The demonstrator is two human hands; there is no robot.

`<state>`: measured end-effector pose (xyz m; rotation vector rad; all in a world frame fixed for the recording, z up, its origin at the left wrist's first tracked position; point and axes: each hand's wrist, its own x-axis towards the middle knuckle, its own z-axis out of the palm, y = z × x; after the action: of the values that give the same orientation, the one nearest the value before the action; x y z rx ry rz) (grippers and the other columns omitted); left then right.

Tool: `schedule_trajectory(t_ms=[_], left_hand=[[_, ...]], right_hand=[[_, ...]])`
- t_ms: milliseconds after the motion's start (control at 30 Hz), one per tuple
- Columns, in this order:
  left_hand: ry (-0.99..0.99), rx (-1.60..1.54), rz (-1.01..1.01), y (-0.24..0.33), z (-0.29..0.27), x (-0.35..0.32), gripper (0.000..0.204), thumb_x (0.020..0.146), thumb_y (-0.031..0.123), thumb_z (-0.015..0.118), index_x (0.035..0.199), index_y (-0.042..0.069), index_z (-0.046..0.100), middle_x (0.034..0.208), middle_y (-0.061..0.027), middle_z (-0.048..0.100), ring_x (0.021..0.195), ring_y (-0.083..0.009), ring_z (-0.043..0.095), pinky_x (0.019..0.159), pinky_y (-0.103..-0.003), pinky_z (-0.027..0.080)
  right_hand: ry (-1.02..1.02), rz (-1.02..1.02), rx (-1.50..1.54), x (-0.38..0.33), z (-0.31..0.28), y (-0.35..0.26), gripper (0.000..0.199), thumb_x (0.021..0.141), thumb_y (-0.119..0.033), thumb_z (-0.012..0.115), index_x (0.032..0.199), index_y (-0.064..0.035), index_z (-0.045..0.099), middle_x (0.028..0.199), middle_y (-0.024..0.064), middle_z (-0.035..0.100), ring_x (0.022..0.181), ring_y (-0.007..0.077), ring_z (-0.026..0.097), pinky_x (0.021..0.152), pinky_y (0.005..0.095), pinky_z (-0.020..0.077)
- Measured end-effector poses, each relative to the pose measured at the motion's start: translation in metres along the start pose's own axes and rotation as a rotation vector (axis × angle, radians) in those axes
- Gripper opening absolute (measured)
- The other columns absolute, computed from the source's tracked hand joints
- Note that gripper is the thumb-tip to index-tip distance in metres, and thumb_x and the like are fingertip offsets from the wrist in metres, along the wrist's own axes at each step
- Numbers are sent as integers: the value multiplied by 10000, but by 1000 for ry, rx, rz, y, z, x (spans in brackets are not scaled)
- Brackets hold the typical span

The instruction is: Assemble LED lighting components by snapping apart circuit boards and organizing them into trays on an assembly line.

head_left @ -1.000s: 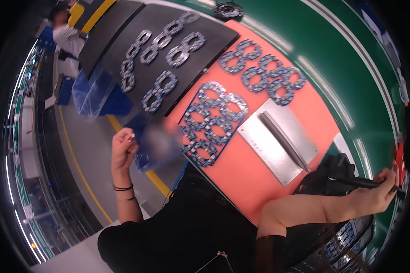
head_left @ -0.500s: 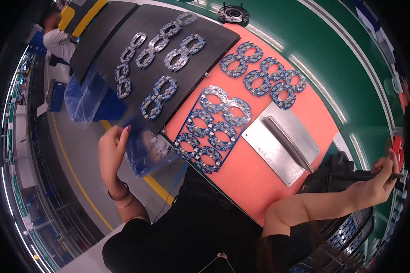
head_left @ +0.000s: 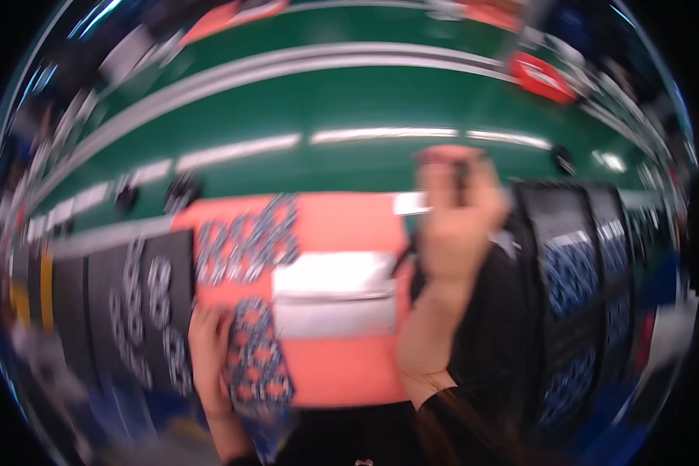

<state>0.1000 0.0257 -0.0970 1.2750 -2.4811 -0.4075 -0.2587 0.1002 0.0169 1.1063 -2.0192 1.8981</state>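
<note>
Left of the silver plate: my left hand beside the circuit-board panel.
My right hand beyond plate's right end; hands well apart. Blurred, I can't tell whether either grips.

We see a salmon-pink mat, a blue-and-silver circuit board panel patterned with rings, a silvery metal plate, a green surface and a red object.
</note>
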Motion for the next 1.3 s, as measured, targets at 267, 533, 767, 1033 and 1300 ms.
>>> schedule_trajectory(t_ms=[267,533,767,1033,1300], left_hand=[[-116,140,141,12,-6,3,122,771,-9,652,867,-13,577,815,-166,597,825,-369,570,738,-457,452],[-17,103,63,2,-9,-12,70,844,11,603,894,-10,560,823,-181,613,781,-385,597,681,-459,460],[-1,-15,54,16,-14,-6,57,894,9,605,932,-26,580,795,-168,620,718,-304,614,656,-377,475],[5,4,77,7,-1,-34,185,869,-25,625,1045,-1,677,866,-103,624,707,-173,580,628,-302,461],[42,13,24,8,-13,-46,93,854,-6,654,942,-13,681,834,-149,644,674,-278,603,613,-349,466]], right_hand=[[50,51,186,-4,-11,8,51,867,-26,634,848,9,602,546,-20,477,504,8,381,456,220,289],[5,167,359,-2,-13,10,116,845,-88,650,853,7,584,603,86,604,487,187,575,489,321,414],[130,50,318,13,-16,20,154,780,-126,665,717,-6,591,591,142,614,540,305,631,545,377,474],[85,109,540,1,-14,34,144,881,-78,617,853,61,589,635,87,593,569,133,548,543,306,428],[45,140,541,0,4,40,140,904,-97,613,873,38,633,649,34,574,597,80,491,542,256,402]])
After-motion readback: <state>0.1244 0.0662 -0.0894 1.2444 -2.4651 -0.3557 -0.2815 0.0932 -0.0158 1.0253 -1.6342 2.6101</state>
